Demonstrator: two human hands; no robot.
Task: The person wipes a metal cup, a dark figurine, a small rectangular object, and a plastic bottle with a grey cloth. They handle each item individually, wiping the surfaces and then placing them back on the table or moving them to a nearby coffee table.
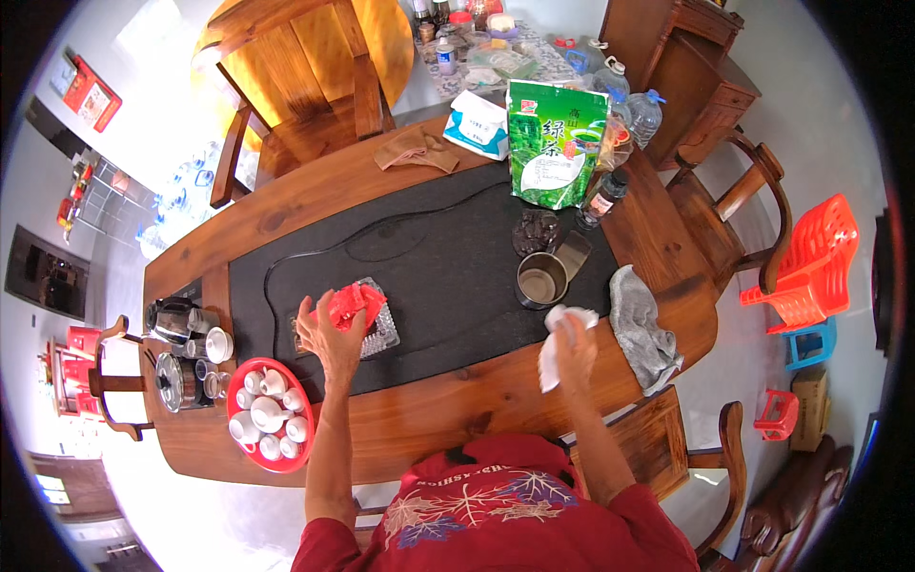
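My left hand (332,336) reaches over a clear patterned dish (383,334), its fingers spread and curved. Crumpled red wrapping (355,303) lies at the dish, right beside my thumb and fingertips; whether they touch it is hard to see. My right hand (575,351) is closed on a white tissue (551,367), which hangs below the fingers above the table's near edge. Just beyond it stands a dark metal cup (542,280) with a broad handle. To the right lies a crumpled grey cloth (643,329).
A red tray (302,459) of white teacups sits at the near left, beside a lidded glass pot (175,381) and kettle (170,319). A green tea pouch (558,143), dark bottle (602,197), tissue pack (478,124) and brown cloth (416,151) stand or lie farther back. Wooden chairs surround the table.
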